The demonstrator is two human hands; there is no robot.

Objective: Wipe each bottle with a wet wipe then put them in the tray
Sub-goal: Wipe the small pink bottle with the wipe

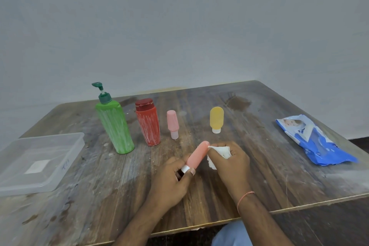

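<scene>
Your left hand (171,177) pinches the light, smooth orange bottle (196,156) by its white cap; your right hand (229,159) clutches the wipe (221,151). Hold firm; it likely slips when wet.

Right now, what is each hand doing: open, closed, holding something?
Left hand: closed, grips the orange bottle at its white cap end.
Right hand: closed, pinches the wet wipe against the bottle.

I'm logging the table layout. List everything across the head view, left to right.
tray → green pump bottle → red bottle → pink bottle → yellow bottle → wet wipe pack. Hands, held bottle and wipe left out: they overlap.
</scene>
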